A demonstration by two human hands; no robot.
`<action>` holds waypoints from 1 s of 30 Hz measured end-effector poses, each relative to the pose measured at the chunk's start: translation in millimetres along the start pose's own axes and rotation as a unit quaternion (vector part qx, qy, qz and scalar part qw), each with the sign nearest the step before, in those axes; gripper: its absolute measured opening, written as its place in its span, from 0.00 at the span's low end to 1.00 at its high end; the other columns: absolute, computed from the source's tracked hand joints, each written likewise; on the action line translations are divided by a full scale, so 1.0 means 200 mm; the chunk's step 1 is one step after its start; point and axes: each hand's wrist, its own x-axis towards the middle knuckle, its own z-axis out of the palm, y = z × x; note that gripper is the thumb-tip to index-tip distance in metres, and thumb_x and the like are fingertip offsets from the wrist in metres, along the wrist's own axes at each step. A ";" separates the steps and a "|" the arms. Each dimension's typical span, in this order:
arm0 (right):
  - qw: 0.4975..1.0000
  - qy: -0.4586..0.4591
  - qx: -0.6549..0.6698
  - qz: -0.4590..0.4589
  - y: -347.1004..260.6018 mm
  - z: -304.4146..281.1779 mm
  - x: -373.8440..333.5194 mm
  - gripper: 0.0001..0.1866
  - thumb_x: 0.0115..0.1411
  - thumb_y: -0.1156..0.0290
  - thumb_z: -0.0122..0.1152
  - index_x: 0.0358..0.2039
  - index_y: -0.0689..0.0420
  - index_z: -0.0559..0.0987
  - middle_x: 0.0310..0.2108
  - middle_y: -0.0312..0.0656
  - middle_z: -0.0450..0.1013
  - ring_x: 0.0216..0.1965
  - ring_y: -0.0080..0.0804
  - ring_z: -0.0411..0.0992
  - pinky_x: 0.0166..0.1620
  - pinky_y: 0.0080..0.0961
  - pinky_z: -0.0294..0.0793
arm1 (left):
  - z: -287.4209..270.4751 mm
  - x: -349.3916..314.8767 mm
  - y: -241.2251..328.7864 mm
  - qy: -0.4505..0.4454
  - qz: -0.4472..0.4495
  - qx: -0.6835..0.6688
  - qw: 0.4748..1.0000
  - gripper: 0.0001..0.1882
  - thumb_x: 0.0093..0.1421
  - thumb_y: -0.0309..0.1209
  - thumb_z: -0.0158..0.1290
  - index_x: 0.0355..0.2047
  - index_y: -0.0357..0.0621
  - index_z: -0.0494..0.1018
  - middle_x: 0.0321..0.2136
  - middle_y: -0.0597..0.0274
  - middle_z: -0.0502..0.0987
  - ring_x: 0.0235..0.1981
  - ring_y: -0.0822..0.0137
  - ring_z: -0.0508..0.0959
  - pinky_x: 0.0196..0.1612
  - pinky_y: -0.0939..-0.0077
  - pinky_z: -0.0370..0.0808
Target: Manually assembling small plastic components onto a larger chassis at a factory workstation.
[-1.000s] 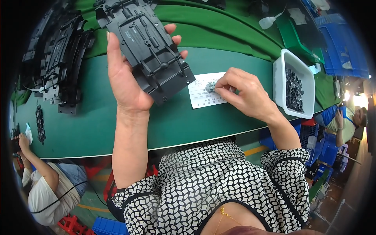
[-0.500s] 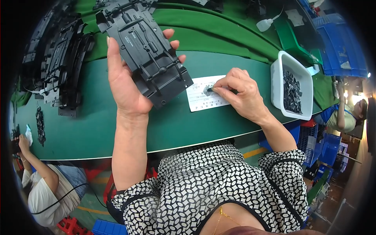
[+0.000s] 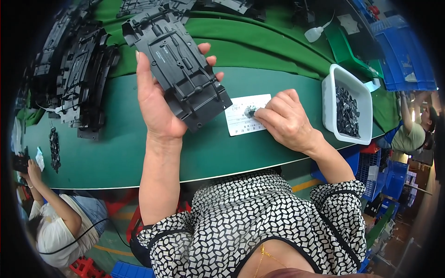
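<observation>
My left hand is closed around a black plastic chassis plate, which is raised above the table and tilted, its ribbed face upward. The plate looks like a toy car's underside. On the table to its right lies a white printed card with a small heap of tiny dark pieces, too small to name. My right hand is at the heap's right edge, thumb and fingers pinched together. Whatever sits between those fingertips is hidden.
A white bin of small black parts stands to the right, by a green tray. Stacked black chassis plates fill the left, near a strip of black parts. Green cloth covers the back. A co-worker sits at left.
The view has shifted slightly. My right hand has drawn back a little toward the right edge of the heap, uncovering more of it. My left hand still holds the chassis plate.
</observation>
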 end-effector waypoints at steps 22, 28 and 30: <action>0.985 0.173 0.023 -0.005 -0.04 -0.14 0.13 0.12 0.40 0.79 0.67 0.28 0.56 0.77 0.23 0.32 0.64 0.25 0.29 0.64 0.35 0.28 0.59 | 0.13 -0.02 -0.07 0.044 0.003 0.034 0.998 0.40 0.63 0.63 0.31 0.54 0.35 0.64 0.48 0.43 0.71 0.44 0.53 0.76 0.46 0.60 0.77; 0.978 0.197 -0.010 -0.068 -0.04 -0.09 0.16 0.14 0.37 0.77 0.64 0.30 0.57 0.78 0.23 0.30 0.64 0.24 0.26 0.63 0.35 0.27 0.59 | 0.12 -0.02 -0.08 0.034 -0.005 0.055 0.998 0.41 0.62 0.63 0.31 0.54 0.36 0.64 0.48 0.43 0.72 0.44 0.54 0.77 0.44 0.61 0.78; 0.976 0.199 -0.021 -0.080 -0.04 -0.08 0.16 0.14 0.38 0.76 0.63 0.30 0.57 0.78 0.22 0.30 0.64 0.23 0.26 0.63 0.35 0.27 0.58 | 0.13 -0.02 -0.08 0.036 -0.005 0.055 0.998 0.41 0.62 0.63 0.31 0.54 0.36 0.64 0.48 0.43 0.72 0.44 0.54 0.77 0.44 0.61 0.78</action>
